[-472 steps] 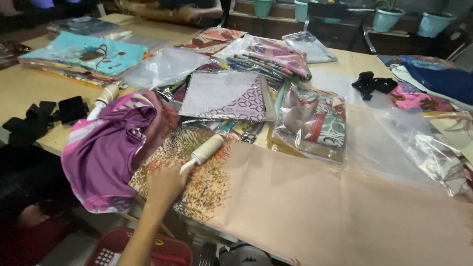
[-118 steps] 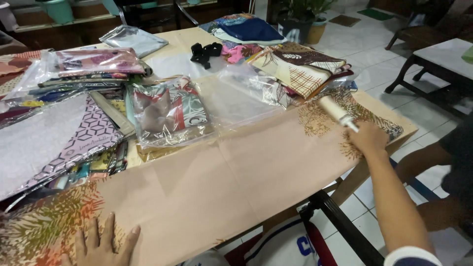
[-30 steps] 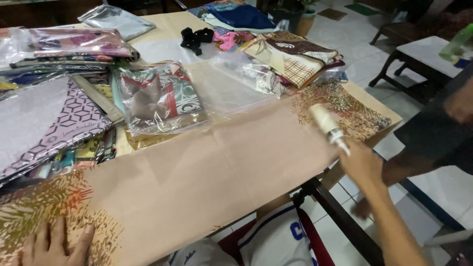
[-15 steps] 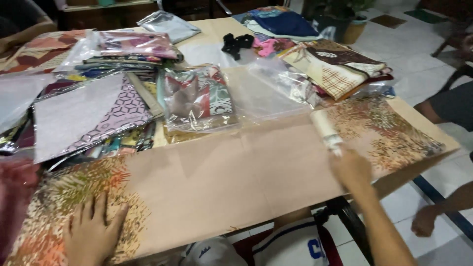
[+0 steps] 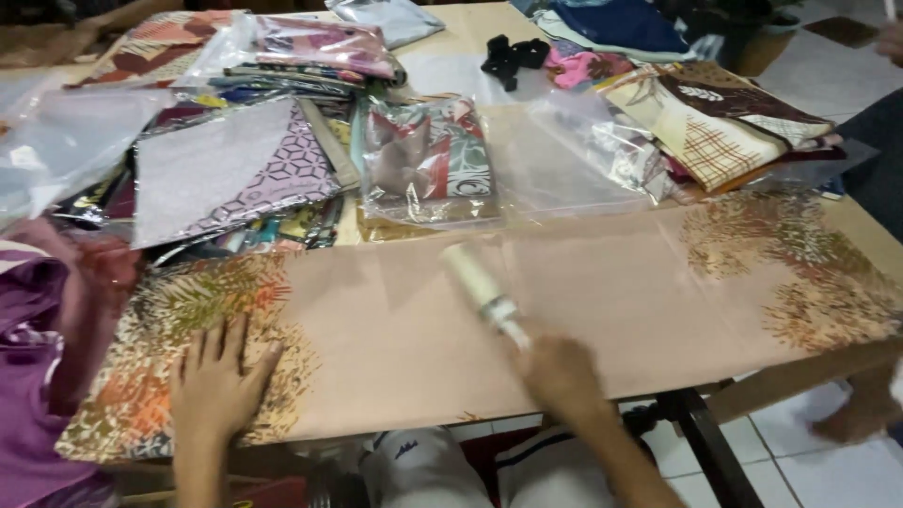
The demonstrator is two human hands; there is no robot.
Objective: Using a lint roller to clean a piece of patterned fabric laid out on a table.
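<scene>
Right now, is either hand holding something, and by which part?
The right hand holds a lint roller by its handle. The left hand holds nothing; it lies flat on the cloth.

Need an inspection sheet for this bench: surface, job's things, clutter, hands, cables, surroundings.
Surface: wooden table, mostly covered.
Job's things: long beige cloth with floral ends spread flat; white lint roller lying on it.
Clutter: folded patterned fabrics in clear plastic bags, purple cloth, black clips.
Hands: left hand flat on the cloth; right hand grips the roller handle.
Cables: nothing seen.
Surroundings: white tiled floor; another person's foot.
</scene>
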